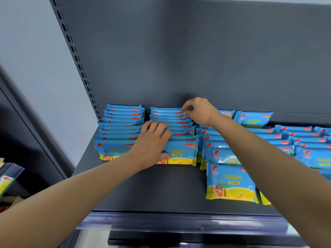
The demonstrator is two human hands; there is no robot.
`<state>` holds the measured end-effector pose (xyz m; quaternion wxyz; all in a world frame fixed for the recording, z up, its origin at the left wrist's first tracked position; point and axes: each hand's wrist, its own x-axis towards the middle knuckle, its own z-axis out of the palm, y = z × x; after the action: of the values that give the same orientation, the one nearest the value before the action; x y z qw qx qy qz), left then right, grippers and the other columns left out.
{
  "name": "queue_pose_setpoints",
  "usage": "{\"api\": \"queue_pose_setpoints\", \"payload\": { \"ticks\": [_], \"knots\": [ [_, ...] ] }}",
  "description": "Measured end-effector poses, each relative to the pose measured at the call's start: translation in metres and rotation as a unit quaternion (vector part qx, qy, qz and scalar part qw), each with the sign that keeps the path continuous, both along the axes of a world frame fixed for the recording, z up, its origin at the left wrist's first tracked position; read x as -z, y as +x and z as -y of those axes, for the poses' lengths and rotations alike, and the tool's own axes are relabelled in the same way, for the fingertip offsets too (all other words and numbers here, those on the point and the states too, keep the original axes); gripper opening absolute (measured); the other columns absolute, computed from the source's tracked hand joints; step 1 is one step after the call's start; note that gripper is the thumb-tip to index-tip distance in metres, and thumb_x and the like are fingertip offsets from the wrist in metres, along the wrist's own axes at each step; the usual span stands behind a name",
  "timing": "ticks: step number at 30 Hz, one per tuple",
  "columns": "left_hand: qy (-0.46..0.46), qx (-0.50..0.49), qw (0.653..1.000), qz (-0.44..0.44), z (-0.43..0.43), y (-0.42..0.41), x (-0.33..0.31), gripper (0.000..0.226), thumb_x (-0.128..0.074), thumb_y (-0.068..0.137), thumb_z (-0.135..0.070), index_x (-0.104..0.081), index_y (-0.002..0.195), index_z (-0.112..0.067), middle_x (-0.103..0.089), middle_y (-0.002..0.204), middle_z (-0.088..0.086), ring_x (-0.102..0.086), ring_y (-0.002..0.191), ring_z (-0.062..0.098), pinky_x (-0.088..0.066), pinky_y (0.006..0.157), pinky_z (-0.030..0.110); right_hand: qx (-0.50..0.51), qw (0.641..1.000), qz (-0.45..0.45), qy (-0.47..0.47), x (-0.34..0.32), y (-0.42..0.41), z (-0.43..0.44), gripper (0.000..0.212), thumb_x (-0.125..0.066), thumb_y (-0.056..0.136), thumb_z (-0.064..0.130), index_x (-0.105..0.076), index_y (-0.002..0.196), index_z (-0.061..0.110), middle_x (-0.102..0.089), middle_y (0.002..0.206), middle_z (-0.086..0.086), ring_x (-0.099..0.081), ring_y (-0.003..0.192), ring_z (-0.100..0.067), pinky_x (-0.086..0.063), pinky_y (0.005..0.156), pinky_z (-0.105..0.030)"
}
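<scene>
On the front pack of the middle row (180, 149) there is a small yellow label: "10" + two Chinese characters, approx. "10片装". Same label on the front pack of the left row (112, 148) and on the loose pack at right (231, 181). Big title and red logos on the packs: too blurred to read. The shelf tag at left edge (6, 181) has a red arrow; its text is not readable.

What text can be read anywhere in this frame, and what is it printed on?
"10", then blurred characters: yellow tag on the middle row's front packet.
Titles and red labels on the packets: too blurred to read.
Lower-left shelf-edge tag: red arrow, words unreadable.
</scene>
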<state>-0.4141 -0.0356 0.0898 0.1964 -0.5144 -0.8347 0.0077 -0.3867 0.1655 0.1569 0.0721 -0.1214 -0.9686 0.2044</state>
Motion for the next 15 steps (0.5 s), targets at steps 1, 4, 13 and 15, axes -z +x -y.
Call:
{"api": "queue_pose_setpoints", "payload": {
  "ticks": [1, 4, 13, 15],
  "knots": [
    [0.004, 0.007, 1.000, -0.007, 0.001, 0.001, 0.000, 0.072, -0.079, 0.049, -0.061, -0.061, 0.100, -0.014, -0.059, 0.103, 0.005, -0.059, 0.097, 0.025, -0.044, 0.095, 0.044, -0.001, 1.000, 0.004, -0.002, 0.000, 0.003, -0.001, 0.023, -0.053, 0.094, 0.012, -0.066, 0.112, 0.010, -0.064, 0.115, -0.005, -0.059, 0.102, -0.018, -0.044, 0.081, -0.022],
    [0.011, 0.025, 0.999, -0.027, 0.002, 0.004, 0.002, 0.070, -0.081, 0.050, -0.057, -0.063, 0.101, -0.013, -0.060, 0.101, 0.004, -0.060, 0.095, 0.024, -0.045, 0.094, 0.043, 0.010, 1.000, 0.018, -0.003, -0.002, 0.013, -0.007, 0.021, -0.057, 0.091, 0.013, -0.066, 0.111, 0.012, -0.064, 0.113, -0.005, -0.058, 0.095, -0.016, -0.046, 0.080, -0.023],
    [0.058, 0.108, 0.992, 0.010, -0.023, 0.037, -0.001, 0.066, -0.072, 0.066, -0.057, -0.059, 0.110, -0.010, -0.059, 0.104, 0.006, -0.057, 0.098, 0.026, -0.026, 0.098, 0.038, 0.099, 0.984, 0.134, 0.058, -0.003, 0.061, -0.052, 0.032, -0.050, 0.094, 0.016, -0.059, 0.124, 0.014, -0.058, 0.129, -0.007, -0.054, 0.118, -0.025, -0.041, 0.098, -0.030],
    [0.061, 0.138, 0.988, 0.042, -0.038, 0.052, -0.003, 0.066, -0.071, 0.068, -0.057, -0.058, 0.112, -0.010, -0.059, 0.107, 0.005, -0.056, 0.102, 0.026, -0.023, 0.103, 0.038, 0.111, 0.981, 0.154, 0.042, 0.000, 0.069, -0.062, 0.036, -0.051, 0.094, 0.016, -0.053, 0.130, 0.013, -0.053, 0.136, -0.008, -0.051, 0.122, -0.025, -0.038, 0.101, -0.029]
  ]
}}
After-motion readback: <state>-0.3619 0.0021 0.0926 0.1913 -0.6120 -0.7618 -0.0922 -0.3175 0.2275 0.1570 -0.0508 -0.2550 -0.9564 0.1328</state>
